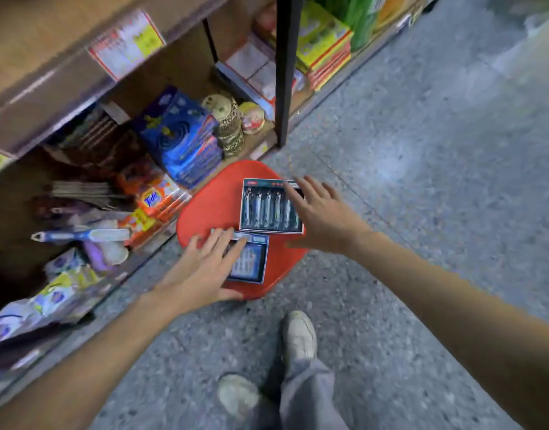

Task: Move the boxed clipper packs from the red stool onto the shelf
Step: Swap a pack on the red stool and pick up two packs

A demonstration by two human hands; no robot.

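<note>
Two boxed clipper packs lie flat on the red stool (217,206), which stands on the speckled floor just in front of the bottom shelf (161,246). The larger pack (264,206) sits toward the stool's far side; the smaller pack (251,262) lies just nearer the person, their edges close or touching.

The left hand (205,268) is spread, fingers resting across the smaller pack's left part and thumb at the stool's near rim, probably settling for a lift. The right hand (319,215) is also spread wide, fingertips over the larger pack's far right corner, thumb below its near edge; neither hand has closed on anything yet, and whether the right touches the box is unclear.

The shelf beside the stool is crowded: blue mosquito-coil boxes (180,141), orange Tide packets (155,197), a blue-handled brush (81,235) and soft pouches (62,290). Free room for the packs looks scarce, and the black upright post (285,69) beyond the stool splits the bays.
</note>
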